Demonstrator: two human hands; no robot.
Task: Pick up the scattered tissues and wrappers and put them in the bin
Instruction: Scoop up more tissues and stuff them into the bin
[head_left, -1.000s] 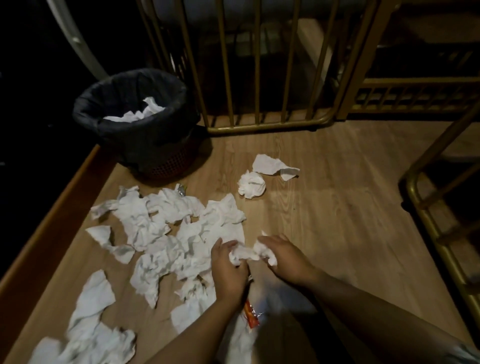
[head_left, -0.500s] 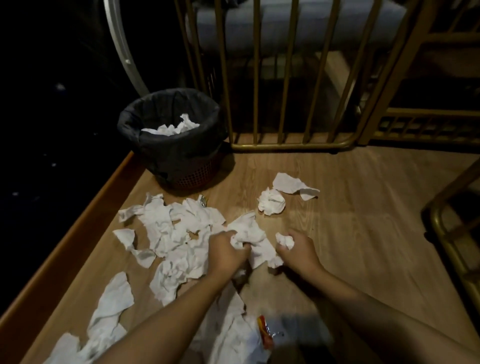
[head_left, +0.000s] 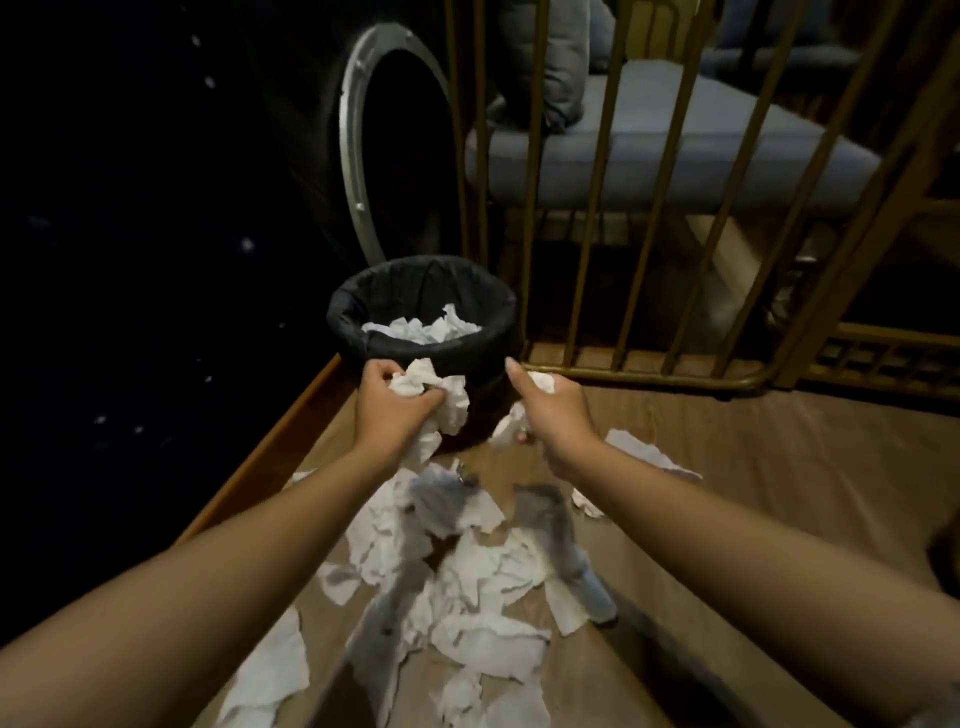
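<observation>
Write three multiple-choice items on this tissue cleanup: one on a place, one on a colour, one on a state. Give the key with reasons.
1. Where does the bin stand?
A. At the far left corner of the wooden floor, beside the gold railing
B. Between the person's elbows
C. On the grey cushion

2. What colour is the bin liner?
A. White
B. Black
C. Red

3. What is the state of the left hand?
A. Open and empty
B. Flat on the floor
C. Closed on a wad of tissues

Key:
1 A, it sits where the floor meets the railing.
2 B, the dark liner folds over the rim.
3 C, the white wad of tissues bulges from the fist just short of the bin; the right hand also grips tissue.
</observation>
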